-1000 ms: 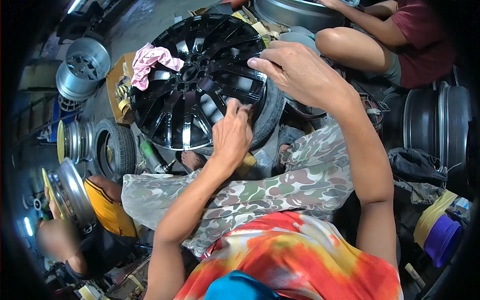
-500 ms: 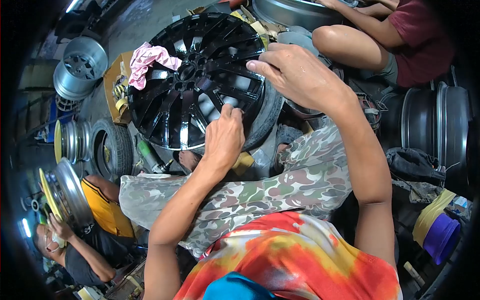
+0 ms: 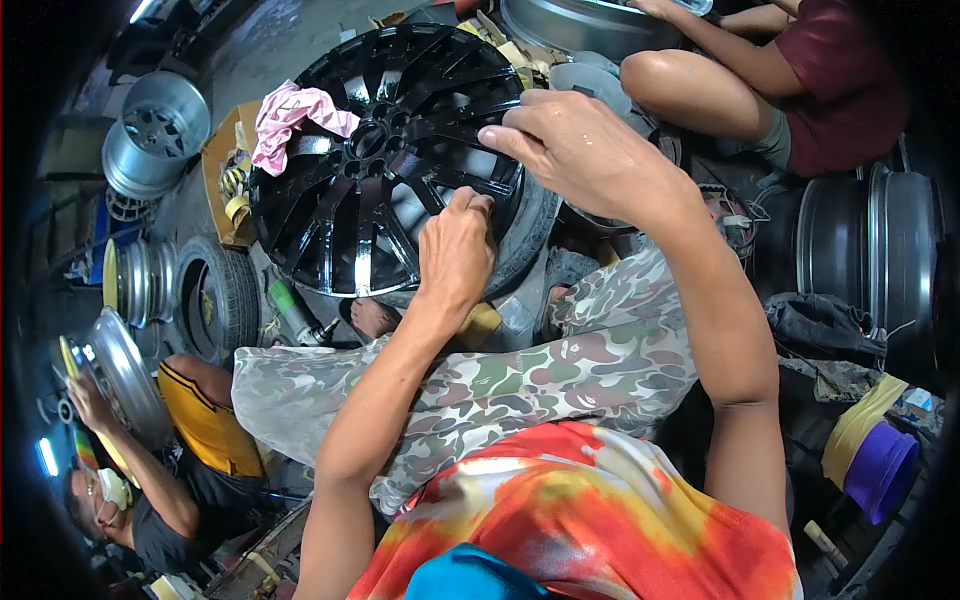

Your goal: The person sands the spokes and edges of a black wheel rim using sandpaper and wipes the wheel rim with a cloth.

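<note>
A glossy black multi-spoke wheel point(image 3: 345, 225) lies face up on a tyre point(image 3: 535, 235) in front of my knees. My left hand point(image 3: 457, 240) is at the wheel's near right spokes, its fingers curled together; what they hold, if anything, is hidden. Over the right rim is my right hand point(image 3: 570, 145), thumb and fingers bent toward each other, their tips partly hidden and any held thing too small to make out. A crumpled pink cloth point(image 3: 290, 118) rests on the wheel's left side.
A cardboard box point(image 3: 217, 180) with tape rolls is left of the wheel. Nearby are a loose tyre point(image 3: 215, 300), a green tool point(image 3: 290, 305) and silver wheels point(image 3: 150, 160). One person point(image 3: 170, 500) sits at the lower left, another point(image 3: 840, 90) at the upper right. Dark wheels point(image 3: 840, 235) stand right.
My left hand has shifted over the near right spokes, and my right hand has moved slightly left. At the lower left, the other person's arm and head have moved beside a wheel.
</note>
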A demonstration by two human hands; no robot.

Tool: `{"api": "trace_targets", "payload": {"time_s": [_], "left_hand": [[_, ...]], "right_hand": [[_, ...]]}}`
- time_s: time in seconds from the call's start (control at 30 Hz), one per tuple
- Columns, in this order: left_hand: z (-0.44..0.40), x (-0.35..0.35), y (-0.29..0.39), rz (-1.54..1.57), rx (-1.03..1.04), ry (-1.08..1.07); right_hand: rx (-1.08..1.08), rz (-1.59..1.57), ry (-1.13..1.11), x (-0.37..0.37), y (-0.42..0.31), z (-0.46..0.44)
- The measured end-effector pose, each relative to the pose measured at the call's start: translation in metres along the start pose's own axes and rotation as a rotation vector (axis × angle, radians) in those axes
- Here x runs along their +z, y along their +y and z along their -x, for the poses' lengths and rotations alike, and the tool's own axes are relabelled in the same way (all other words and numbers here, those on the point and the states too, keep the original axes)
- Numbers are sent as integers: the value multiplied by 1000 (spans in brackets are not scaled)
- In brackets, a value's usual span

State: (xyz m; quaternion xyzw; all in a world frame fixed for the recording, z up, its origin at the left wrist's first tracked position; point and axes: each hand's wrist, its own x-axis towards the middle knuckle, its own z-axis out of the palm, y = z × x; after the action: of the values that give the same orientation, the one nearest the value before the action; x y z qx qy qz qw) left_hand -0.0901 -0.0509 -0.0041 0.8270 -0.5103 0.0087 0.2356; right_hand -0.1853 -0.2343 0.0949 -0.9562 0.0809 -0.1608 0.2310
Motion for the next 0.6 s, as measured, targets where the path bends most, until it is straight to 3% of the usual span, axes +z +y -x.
{"api": "trace_targets", "payload": {"time_s": [0.23, 0.37, 0.43, 0.6], "left_hand": [[2, -13, 5, -209, -42, -150], [-7, 2, -1, -40, -63, -25], [-1, -17, 1, -78, -74, -145], [-8, -17, 4, -107, -70, -204]], "right_hand": [[-15, -9, -3, 0, 2, 1], [-38, -14, 14, 6, 3, 0], [-64, -11, 32, 6, 3, -2], [19, 15, -43, 0, 3, 0]]}}
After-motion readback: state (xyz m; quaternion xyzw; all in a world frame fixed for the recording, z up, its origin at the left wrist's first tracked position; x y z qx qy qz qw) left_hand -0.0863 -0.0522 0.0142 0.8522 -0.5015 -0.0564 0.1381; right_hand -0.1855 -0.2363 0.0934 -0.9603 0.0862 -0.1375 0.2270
